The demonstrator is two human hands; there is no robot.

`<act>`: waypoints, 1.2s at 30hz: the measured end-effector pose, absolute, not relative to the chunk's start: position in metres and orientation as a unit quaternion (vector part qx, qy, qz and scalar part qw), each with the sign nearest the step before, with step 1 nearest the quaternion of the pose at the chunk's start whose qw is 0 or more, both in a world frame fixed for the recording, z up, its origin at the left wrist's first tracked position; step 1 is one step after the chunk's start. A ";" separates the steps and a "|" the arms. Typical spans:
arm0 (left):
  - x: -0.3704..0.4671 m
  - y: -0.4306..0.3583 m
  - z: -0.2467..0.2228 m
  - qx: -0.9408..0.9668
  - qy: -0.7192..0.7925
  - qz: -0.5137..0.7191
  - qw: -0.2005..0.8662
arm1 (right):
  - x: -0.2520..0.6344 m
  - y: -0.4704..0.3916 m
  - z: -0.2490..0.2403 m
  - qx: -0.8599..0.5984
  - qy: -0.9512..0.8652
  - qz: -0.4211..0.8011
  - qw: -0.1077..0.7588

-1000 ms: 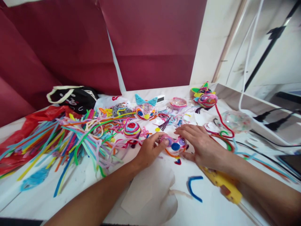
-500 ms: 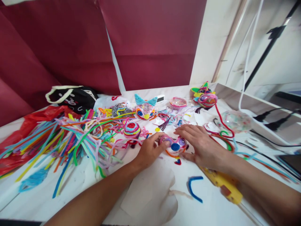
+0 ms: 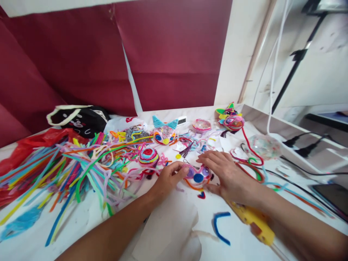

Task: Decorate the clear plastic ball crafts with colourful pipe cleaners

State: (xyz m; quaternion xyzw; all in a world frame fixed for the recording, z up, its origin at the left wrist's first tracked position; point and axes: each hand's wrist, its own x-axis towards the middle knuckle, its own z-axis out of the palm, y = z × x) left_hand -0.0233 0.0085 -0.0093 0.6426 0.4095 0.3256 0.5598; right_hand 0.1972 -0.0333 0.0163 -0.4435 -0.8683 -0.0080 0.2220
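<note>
A small round pipe-cleaner animal face [image 3: 198, 178] with purple eyes, a blue nose and an orange lower edge lies between my hands on the table. My left hand [image 3: 170, 179] pinches its left side, thumb on the front by one eye. Around its right side curves my right hand [image 3: 228, 174], fingers over the top and thumb at the lower edge. Just below it is a small red and blue heart-shaped piece [image 3: 201, 195]. A bent blue pipe cleaner [image 3: 217, 228] lies nearer me. Under my right forearm, partly hidden, is a yellow hot glue gun [image 3: 252, 223].
Loose coloured pipe cleaners [image 3: 89, 170] pile up at left beside a red plastic bag [image 3: 32, 145]. Behind are a striped ball [image 3: 148, 157], a blue-eared face [image 3: 164, 133] and another animal face [image 3: 231, 120]. Black cables [image 3: 304, 172] and a phone [image 3: 330, 199] are at right.
The whole view has shifted, with the table contents now slightly lower and further left. Both hands stay around the animal face, with little visible change in their hold.
</note>
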 end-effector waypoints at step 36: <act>-0.021 0.013 -0.021 0.520 0.394 0.368 0.662 | 0.224 0.012 0.035 -0.507 -0.844 0.044 0.171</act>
